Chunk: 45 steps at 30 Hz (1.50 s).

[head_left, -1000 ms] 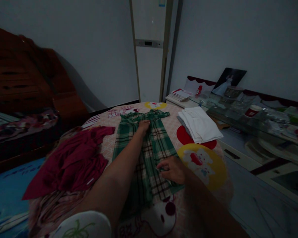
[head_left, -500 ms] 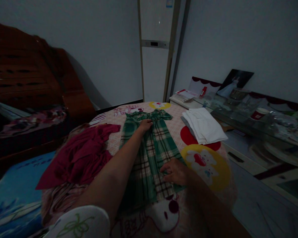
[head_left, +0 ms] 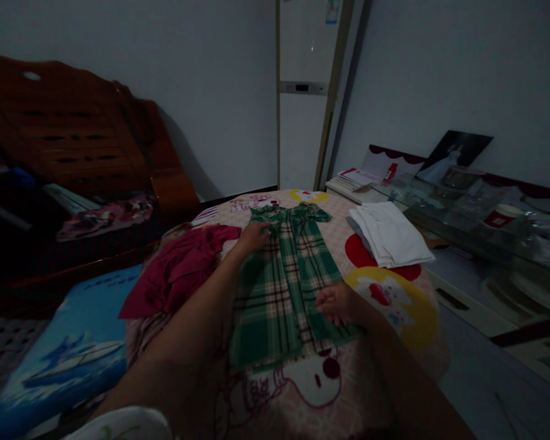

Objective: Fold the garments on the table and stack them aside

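A green plaid garment [head_left: 275,293] lies spread out, its ruffled top at the far end. My left hand [head_left: 255,237] rests on its upper left part, fingers apart and nothing gripped. Over the lower right part is my right hand [head_left: 337,302], its fingers loosely bent and apart, holding nothing. Beneath the garment is a round table with a pink patterned cloth [head_left: 366,379]. A crumpled dark red garment [head_left: 178,269] lies to the left, on top of other cloth. Folded white cloth [head_left: 389,232] sits on the right, over a grey piece.
A wooden bench [head_left: 73,140] stands at the left, with a blue printed cushion [head_left: 82,342] nearer. To the right is a glass-topped stand [head_left: 444,214] bearing a paper cup [head_left: 502,215], a photo [head_left: 456,153] and plastic items. A tall white cabinet unit [head_left: 300,140] stands behind.
My left hand has shifted from the upper middle of the plaid garment toward its left edge. My right hand stays near the lower right part. The view has turned left.
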Each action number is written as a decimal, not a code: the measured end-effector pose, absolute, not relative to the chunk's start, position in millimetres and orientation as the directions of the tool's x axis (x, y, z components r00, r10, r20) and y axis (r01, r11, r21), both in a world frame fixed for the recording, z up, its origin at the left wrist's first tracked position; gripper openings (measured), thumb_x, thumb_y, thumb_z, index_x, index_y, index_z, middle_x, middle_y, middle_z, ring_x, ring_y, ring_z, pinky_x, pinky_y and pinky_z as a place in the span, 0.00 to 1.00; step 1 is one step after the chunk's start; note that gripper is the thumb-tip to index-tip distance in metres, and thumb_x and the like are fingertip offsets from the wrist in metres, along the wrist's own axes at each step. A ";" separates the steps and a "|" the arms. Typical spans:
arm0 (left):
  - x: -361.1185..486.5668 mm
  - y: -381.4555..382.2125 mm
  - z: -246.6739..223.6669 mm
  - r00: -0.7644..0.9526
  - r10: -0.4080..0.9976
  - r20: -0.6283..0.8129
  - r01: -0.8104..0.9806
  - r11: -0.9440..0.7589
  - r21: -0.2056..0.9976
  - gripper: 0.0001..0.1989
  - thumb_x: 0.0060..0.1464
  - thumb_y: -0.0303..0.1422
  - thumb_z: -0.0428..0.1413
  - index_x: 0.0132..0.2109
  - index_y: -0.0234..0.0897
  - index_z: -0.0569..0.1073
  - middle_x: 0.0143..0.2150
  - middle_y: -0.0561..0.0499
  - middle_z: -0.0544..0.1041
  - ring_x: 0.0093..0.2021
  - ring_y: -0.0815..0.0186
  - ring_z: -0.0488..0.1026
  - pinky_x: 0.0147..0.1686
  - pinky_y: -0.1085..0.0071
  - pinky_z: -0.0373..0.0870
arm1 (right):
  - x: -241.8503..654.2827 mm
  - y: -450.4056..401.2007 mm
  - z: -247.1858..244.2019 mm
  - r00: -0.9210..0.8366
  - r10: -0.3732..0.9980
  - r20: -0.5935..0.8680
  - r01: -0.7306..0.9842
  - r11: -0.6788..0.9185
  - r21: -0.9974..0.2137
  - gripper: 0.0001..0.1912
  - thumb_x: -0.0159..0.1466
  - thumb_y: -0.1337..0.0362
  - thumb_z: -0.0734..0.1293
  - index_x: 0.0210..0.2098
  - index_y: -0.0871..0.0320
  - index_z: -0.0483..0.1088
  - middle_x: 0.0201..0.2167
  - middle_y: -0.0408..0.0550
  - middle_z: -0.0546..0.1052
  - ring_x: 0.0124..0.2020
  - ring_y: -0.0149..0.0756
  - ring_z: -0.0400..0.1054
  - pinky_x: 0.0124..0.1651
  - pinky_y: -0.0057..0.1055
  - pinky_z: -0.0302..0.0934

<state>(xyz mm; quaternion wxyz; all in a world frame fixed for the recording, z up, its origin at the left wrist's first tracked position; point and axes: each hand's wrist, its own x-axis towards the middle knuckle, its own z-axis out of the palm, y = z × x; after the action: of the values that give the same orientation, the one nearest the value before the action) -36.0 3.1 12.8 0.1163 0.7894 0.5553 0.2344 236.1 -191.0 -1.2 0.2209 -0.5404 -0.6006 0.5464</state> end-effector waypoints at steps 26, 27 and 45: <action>-32.1 -37.1 -18.4 0.470 0.879 0.078 0.870 -0.477 0.127 0.26 0.68 0.39 0.42 0.70 0.44 0.59 0.71 0.41 0.59 0.70 0.48 0.54 0.64 0.43 0.53 | 239.5 -192.2 -2.5 -0.426 0.843 -0.329 0.576 -0.028 -0.817 0.17 0.58 0.63 0.69 0.46 0.57 0.80 0.14 0.38 0.70 0.13 0.25 0.60 0.15 0.20 0.55; -32.5 -37.4 -18.2 0.470 0.879 0.077 0.869 -0.477 0.135 0.26 0.67 0.39 0.42 0.70 0.44 0.59 0.71 0.40 0.58 0.70 0.47 0.54 0.64 0.43 0.53 | 239.2 -192.6 -1.7 -0.424 0.844 -0.327 0.577 -0.027 -0.816 0.17 0.58 0.63 0.69 0.46 0.56 0.81 0.13 0.38 0.70 0.13 0.25 0.60 0.16 0.20 0.55; -33.6 -38.7 -18.2 0.485 0.872 0.067 0.859 -0.490 0.149 0.25 0.67 0.37 0.42 0.69 0.46 0.59 0.72 0.43 0.57 0.71 0.49 0.53 0.65 0.43 0.52 | 240.7 -193.5 -1.5 -0.513 0.811 -0.282 0.552 0.060 -0.832 0.15 0.58 0.62 0.69 0.44 0.56 0.81 0.14 0.38 0.71 0.13 0.25 0.60 0.16 0.20 0.54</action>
<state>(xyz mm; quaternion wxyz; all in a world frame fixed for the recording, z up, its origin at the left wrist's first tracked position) -33.6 -38.7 -18.2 0.0474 0.8605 0.5029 0.0666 240.7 -193.5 -1.5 0.1309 -0.4757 -0.7162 0.4936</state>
